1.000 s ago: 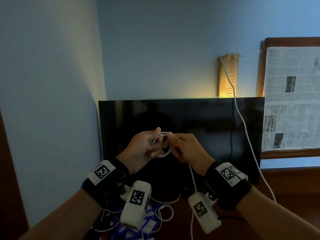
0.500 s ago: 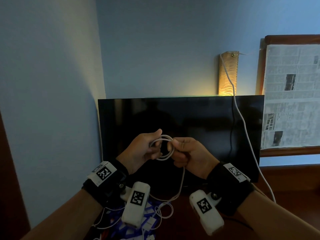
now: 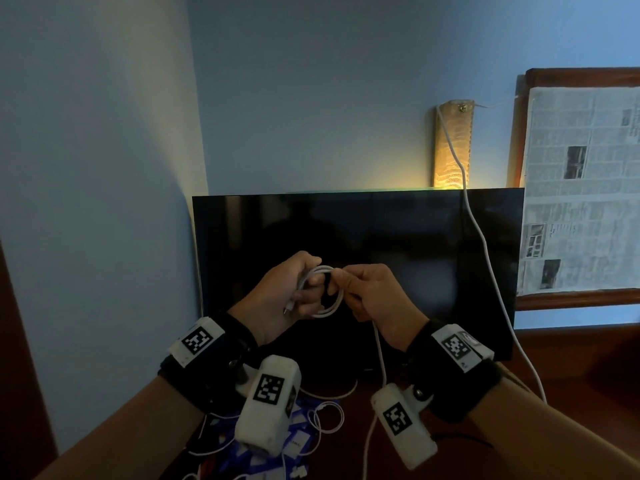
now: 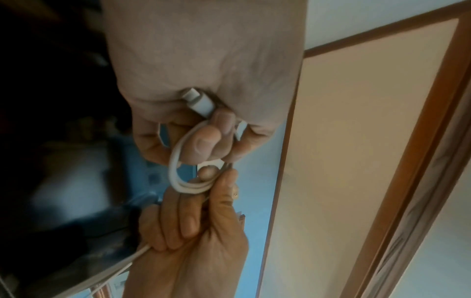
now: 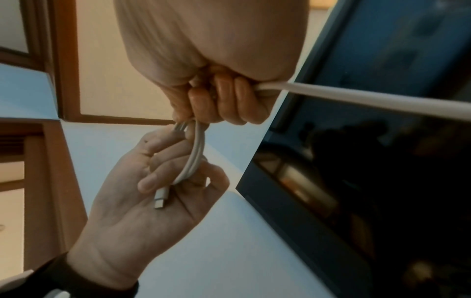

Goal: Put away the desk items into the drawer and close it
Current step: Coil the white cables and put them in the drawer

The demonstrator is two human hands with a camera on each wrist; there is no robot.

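White cable (image 3: 322,292) sits coiled in small loops between my hands, up before the dark screen (image 3: 381,237). My left hand (image 3: 277,303) curls round the coil, plug (image 5: 160,198) against my palm; my right hand (image 3: 374,299) pinches the loops, its fingers closed round the tail. The coil looks tighter than half a second ago. No writing is legible.

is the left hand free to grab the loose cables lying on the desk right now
Probably not yet. The left hand grips the coiled white cable, which the right hand also holds. The loose cables lie below, so it would need to let go first.
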